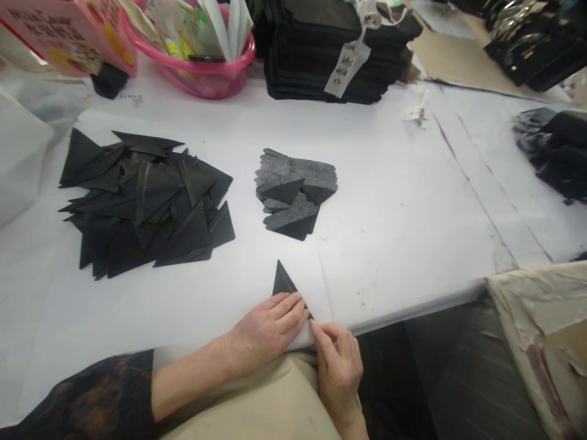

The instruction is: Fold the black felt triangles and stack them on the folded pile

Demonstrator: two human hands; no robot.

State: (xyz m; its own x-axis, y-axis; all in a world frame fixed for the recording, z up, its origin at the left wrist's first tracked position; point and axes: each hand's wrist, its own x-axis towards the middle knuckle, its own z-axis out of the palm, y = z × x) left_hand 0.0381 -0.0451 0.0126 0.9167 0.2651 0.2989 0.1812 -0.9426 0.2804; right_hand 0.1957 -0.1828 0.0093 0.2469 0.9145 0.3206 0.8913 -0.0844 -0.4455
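A black triangular fabric piece (pixel 283 280) lies at the front edge of the white table, its point facing away from me. Across its lower part rests my left hand (pixel 270 327), fingers stretched flat and close together, pressing it down. At the piece's near right corner, my right hand (pixel 338 360) is closed in a pinch between thumb and index finger. My left hand hides much of the piece. Just beyond lies a small pile of grey-and-black pieces (pixel 296 168), overlapping with their grey sides partly up. A larger heap of black triangular pieces (pixel 151 201) is to the left.
At the back stand a pink basin (pixel 202 85) full of small items and a tied stack of black pieces (pixel 321 67) with a handwritten tag (pixel 347 66). A pink box (pixel 77 36) is at back left. Dark items (pixel 557 146) lie right, above a cloth-covered edge (pixel 541 305).
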